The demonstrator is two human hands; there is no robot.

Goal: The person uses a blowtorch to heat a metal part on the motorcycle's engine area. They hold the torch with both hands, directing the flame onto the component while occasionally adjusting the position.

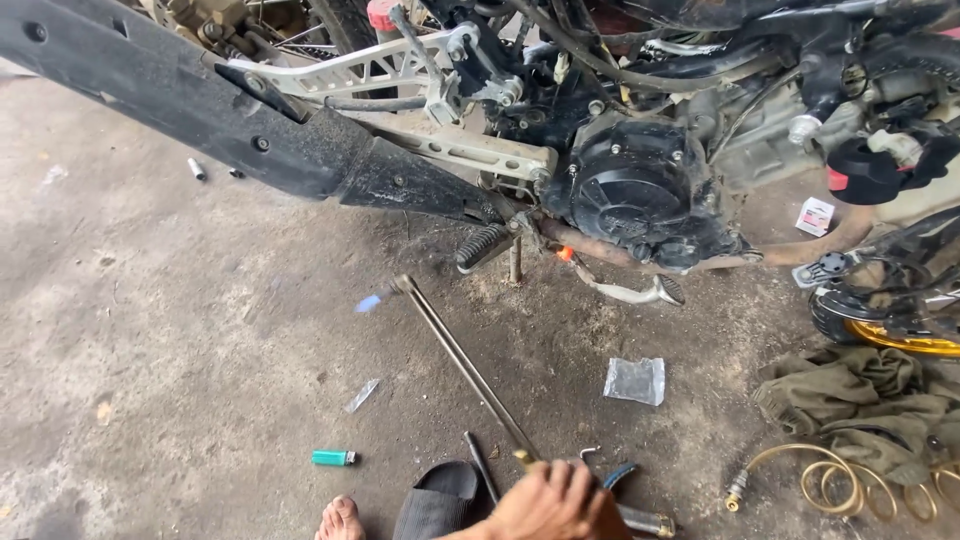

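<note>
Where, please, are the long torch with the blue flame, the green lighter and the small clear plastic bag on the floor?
Long torch (465,365): head view, middle of its thin metal tube.
Green lighter (332,458): head view, centre of its green body.
Clear plastic bag (635,380): head view, middle of the crumpled bag.

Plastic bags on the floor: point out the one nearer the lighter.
The narrow clear bag, just above the green lighter; the square bag lies farther right.

lighter (333,458) left of hand (552,503) | plastic bag (635,380) right of torch (470,372)
</note>
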